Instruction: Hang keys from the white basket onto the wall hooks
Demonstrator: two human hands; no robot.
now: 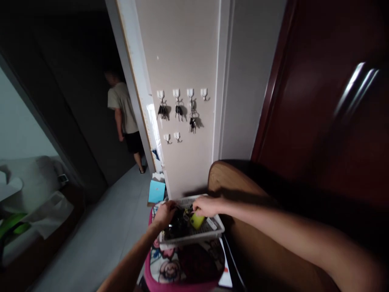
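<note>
A white plastic basket (192,239) sits on a floral-patterned, pink-edged cushioned seat (168,269). In it lie several dark keys or small items (179,225), a yellow-green object (197,221) and a narrow white piece (212,223). My left hand (165,214) reaches over the basket's left side, its fingers curled down among the dark items; what they grip is hidden. At the basket's far side, my right hand (207,205) has its fingertips pinched together just above the yellow-green object. Whatever is between those fingers is too small to make out.
Key bunches (193,121) hang from white hooks (190,93) on the wall. A curved wooden board (240,190) stands to the right, by a dark red door (322,121). Blue paper (157,191) lies behind the seat. Another person (123,107) stands in the doorway at left.
</note>
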